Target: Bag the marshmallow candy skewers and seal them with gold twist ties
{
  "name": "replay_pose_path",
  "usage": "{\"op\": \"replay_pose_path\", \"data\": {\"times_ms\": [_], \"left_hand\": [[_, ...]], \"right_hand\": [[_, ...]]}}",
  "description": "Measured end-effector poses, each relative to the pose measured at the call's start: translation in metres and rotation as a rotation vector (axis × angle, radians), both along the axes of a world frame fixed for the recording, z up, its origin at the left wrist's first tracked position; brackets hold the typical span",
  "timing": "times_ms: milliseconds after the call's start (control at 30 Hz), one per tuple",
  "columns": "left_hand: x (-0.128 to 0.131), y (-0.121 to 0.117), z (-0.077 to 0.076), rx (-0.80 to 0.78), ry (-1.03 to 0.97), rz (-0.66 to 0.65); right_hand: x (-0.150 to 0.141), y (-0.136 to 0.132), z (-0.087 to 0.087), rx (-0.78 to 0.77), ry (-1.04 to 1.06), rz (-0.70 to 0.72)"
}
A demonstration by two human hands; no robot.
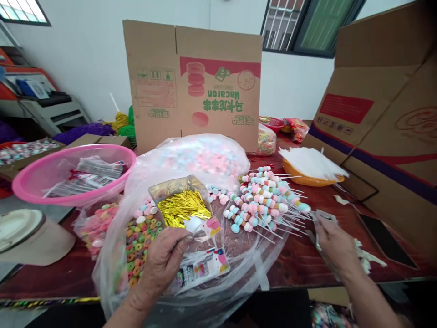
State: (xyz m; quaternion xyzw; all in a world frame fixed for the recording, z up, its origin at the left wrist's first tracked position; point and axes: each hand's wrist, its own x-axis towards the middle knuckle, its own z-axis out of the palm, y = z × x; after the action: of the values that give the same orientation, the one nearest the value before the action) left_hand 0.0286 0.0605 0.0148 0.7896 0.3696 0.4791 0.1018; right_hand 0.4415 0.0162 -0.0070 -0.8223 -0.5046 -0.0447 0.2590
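My left hand [165,259] pinches the top of a clear printed candy bag [201,262] lying on the plastic sheet in front of me. Just above it sits a packet of gold twist ties [182,206]. My right hand [332,243] is closed round a thin clear wrapper [319,221] beside the stick ends of a pile of pastel candy skewers [264,198]. Loose ring candies [139,241] lie under plastic left of my left hand.
A pink basket [68,175] with packets stands at the left, a tan cap [32,237] below it. An orange dish of white sticks [309,166] sits right. Cardboard boxes [194,82] rise behind and at the right [385,127]. A bag of pastel candy [205,157] lies centre.
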Motion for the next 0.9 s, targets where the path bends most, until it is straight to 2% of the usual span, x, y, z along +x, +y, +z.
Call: {"op": "replay_pose_path", "data": {"times_ms": [67,133,200,267,400,667,767,900], "left_hand": [[-0.002,-0.001,0.003,-0.001,0.023,-0.019],[-0.002,-0.001,0.007,-0.002,0.047,-0.037],[-0.001,-0.002,0.011,0.004,0.062,-0.056],[0.001,-0.003,0.015,0.011,0.072,-0.077],[-0.001,-0.007,0.020,0.002,0.115,-0.096],[-0.001,-0.002,0.031,-0.021,0.395,-0.162],[0.008,0.000,0.031,-0.064,0.449,-0.179],[0.022,-0.001,0.025,-0.133,0.507,-0.130]], "right_hand": [[-0.007,-0.018,0.011,0.206,-0.072,0.166],[-0.022,-0.032,0.027,0.320,-0.136,0.404],[-0.044,-0.041,0.042,0.327,-0.200,0.608],[-0.066,-0.043,0.052,0.299,-0.249,0.719],[-0.087,-0.042,0.051,0.270,-0.287,0.806],[-0.088,-0.048,0.041,0.110,-0.229,0.873],[-0.093,-0.045,0.040,0.057,-0.140,0.914],[-0.103,-0.041,0.035,0.001,-0.041,0.921]]}}
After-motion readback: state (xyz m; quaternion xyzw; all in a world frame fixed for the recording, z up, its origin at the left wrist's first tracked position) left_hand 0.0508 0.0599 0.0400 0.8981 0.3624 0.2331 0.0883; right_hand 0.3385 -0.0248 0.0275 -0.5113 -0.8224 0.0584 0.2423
